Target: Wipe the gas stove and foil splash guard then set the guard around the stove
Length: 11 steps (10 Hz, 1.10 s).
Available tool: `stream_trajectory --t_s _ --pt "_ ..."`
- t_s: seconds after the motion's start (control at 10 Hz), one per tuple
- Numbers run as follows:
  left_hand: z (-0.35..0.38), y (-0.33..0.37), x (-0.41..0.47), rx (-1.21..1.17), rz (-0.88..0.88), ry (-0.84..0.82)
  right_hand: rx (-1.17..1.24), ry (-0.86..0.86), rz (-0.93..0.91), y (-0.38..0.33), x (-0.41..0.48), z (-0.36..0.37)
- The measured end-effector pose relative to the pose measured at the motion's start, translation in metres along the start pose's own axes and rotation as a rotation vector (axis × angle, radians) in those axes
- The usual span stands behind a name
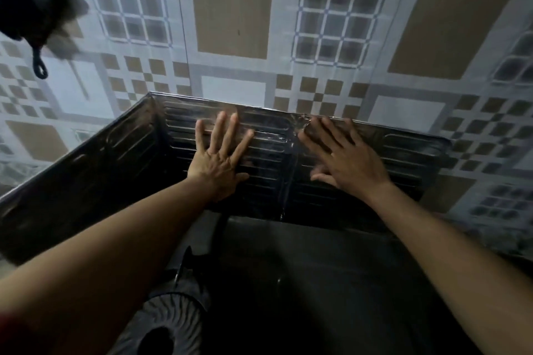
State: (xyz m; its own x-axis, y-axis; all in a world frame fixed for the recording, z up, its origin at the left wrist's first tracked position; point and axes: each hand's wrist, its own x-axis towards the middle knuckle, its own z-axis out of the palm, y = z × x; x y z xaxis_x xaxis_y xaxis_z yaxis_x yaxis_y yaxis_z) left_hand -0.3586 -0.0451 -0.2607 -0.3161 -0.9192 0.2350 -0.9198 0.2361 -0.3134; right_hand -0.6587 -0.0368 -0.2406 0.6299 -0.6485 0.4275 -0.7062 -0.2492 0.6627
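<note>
The ribbed foil splash guard (409, 158) stands upright behind the dark gas stove (317, 268), its back panel against the tiled wall and its left wing (86, 179) angled toward me. My left hand (219, 155) presses flat on the back panel with fingers spread. My right hand (343, 153) also lies flat on the panel, just right of the centre fold, fingers straight. Below my left forearm a round burner (170, 323) shows at the stove's near left. No cloth is in either hand.
Patterned wall tiles (230, 8) rise behind the guard. A dark cloth item with a loop (34, 8) hangs at the upper left. A patterned counter surface (490, 233) shows at the right of the stove.
</note>
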Motion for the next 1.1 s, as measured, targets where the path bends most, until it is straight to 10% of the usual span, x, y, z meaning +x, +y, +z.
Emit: stream_trajectory --t_s 0.2,0.9,1.1 --pt "-0.004 0.023 0.003 -0.02 0.135 0.246 -0.094 0.011 0.018 -0.001 0.0 0.011" --pt "-0.032 0.046 0.005 -0.05 0.033 -0.06 0.169 -0.085 0.257 -0.004 -0.031 -0.028" --pt "-0.086 0.061 -0.045 -0.395 -0.028 -0.046 0.366 0.044 0.413 0.0 -0.027 -0.118"
